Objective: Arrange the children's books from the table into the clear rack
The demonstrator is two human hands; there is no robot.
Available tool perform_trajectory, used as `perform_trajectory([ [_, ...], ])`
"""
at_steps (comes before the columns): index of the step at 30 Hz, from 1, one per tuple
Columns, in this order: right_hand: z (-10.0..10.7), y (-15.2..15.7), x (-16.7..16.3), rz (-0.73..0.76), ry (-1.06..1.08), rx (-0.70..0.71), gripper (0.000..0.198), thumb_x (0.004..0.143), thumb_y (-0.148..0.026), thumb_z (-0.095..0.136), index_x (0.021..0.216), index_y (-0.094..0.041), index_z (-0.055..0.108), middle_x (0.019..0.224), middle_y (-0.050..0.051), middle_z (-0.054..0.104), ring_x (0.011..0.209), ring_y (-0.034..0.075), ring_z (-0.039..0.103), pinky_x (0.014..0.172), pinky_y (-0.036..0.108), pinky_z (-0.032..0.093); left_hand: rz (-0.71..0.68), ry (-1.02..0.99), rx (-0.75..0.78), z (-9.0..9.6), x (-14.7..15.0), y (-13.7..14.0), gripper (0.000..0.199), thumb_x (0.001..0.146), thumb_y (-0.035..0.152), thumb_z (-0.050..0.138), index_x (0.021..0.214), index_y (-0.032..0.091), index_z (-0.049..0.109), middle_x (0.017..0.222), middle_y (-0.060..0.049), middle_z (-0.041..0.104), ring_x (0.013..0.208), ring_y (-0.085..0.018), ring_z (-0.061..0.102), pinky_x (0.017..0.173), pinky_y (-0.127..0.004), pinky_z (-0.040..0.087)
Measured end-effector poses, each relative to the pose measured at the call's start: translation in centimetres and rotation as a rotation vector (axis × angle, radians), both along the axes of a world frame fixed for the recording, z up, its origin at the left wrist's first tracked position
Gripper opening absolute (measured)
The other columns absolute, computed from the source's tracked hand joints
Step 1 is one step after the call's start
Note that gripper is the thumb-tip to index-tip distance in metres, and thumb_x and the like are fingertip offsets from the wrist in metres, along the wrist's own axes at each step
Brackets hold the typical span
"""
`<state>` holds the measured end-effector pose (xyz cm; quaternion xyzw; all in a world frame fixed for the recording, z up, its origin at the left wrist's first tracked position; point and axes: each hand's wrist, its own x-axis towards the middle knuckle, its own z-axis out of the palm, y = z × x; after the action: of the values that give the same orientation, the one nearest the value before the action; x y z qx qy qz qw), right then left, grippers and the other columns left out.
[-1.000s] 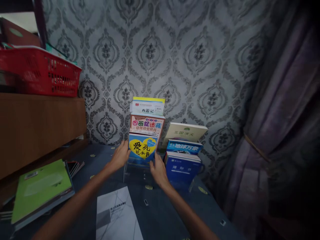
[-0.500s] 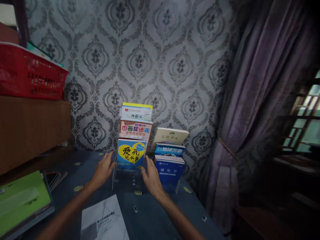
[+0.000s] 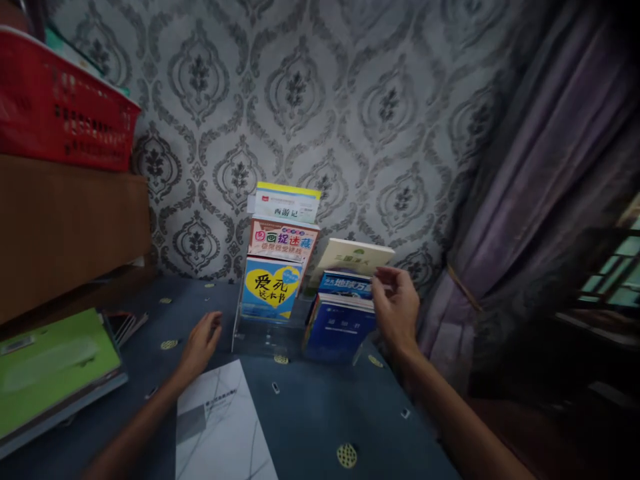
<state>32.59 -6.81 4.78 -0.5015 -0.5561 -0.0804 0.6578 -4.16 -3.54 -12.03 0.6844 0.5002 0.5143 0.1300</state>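
My right hand (image 3: 399, 307) is beside the right edge of the right-hand books, thumb and bent fingers apart; whether it touches them I cannot tell. In that stack a cream book (image 3: 353, 255) stands at the back, a blue earth-picture book (image 3: 340, 283) before it, and a dark blue booklet (image 3: 340, 330) in front. To their left, a clear stand (image 3: 265, 337) bears a blue book with a yellow heart (image 3: 271, 290), a pink-brown picture book (image 3: 283, 241) and a yellow-topped book (image 3: 287, 203). My left hand (image 3: 203, 340) hovers over the table, holding nothing, fingers slightly spread.
A white-covered book (image 3: 223, 427) lies on the dark blue tablecloth (image 3: 310, 413) in front. Green-topped books (image 3: 55, 367) are piled at left, near a brown box (image 3: 70, 227) with a red basket (image 3: 90, 113) on it. A purple curtain (image 3: 505, 220) hangs at right.
My right hand has left the side of the heart-covered book and moved right to the other stack. My left hand has drawn back from the stand. The view has shifted.
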Motion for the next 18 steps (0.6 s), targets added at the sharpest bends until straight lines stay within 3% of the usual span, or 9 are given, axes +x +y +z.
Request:
perform_trajectory([
  [3, -2.8, -0.7, -3.3, 0.178, -0.161, -0.126, 0.022, 0.087, -0.036, 0.05, 0.093, -0.019, 0.062, 0.082, 0.006, 0.068, 0.071, 0.019, 0.063, 0.064, 0.031, 0.051, -0.008, 0.048, 0.003, -0.4, -0.4, -0.4, 0.028, 0.088, 0.031, 0.042, 0.106, 0.018, 0.059, 0.098, -0.008, 0.066, 0.092, -0.023, 0.065, 0.086, -0.039, 0.052],
  [6, -6.2, -1.1, -7.1, 0.379, -0.294, -0.25, 0.022, 0.089, -0.033, 0.048, 0.095, -0.019, 0.064, 0.086, 0.006, 0.07, 0.074, 0.019, 0.066, 0.067, 0.031, 0.052, -0.036, 0.151, -0.031, 0.0, -1.4, -1.0, 0.024, 0.088, 0.024, 0.042, 0.1, 0.018, 0.062, 0.099, -0.009, 0.066, 0.096, -0.022, 0.063, 0.089, -0.037, 0.05],
  [11, -13.7, -2.5, -12.9, 0.667, -0.482, -0.505, 0.029, 0.092, -0.03, 0.045, 0.11, -0.019, 0.065, 0.108, 0.009, 0.07, 0.098, 0.021, 0.067, 0.084, 0.035, 0.054, -0.099, 0.324, -0.249, 0.2, -3.7, -1.6, 0.026, 0.088, 0.018, 0.042, 0.099, 0.016, 0.065, 0.095, -0.006, 0.069, 0.088, -0.018, 0.063, 0.083, -0.03, 0.048],
  [15, -19.4, -4.4, -16.2, 0.638, -0.642, -0.613, 0.042, 0.093, -0.036, 0.05, 0.131, -0.019, 0.057, 0.135, 0.014, 0.059, 0.128, 0.027, 0.053, 0.105, 0.047, 0.045, -0.153, 0.39, -0.363, -0.5, -4.7, -2.1, 0.023, 0.086, 0.017, 0.045, 0.092, 0.016, 0.068, 0.074, -0.001, 0.067, 0.07, -0.015, 0.061, 0.069, -0.025, 0.045],
  [18, -21.7, -5.6, -17.7, 0.55, -0.765, -0.611, 0.044, 0.093, -0.035, 0.05, 0.135, -0.02, 0.056, 0.143, 0.016, 0.053, 0.136, 0.03, 0.045, 0.112, 0.055, 0.035, -0.162, 0.445, -0.392, -0.7, -4.6, -2.5, 0.023, 0.088, 0.019, 0.045, 0.088, 0.016, 0.068, 0.075, -0.002, 0.068, 0.073, -0.016, 0.061, 0.07, -0.025, 0.044],
])
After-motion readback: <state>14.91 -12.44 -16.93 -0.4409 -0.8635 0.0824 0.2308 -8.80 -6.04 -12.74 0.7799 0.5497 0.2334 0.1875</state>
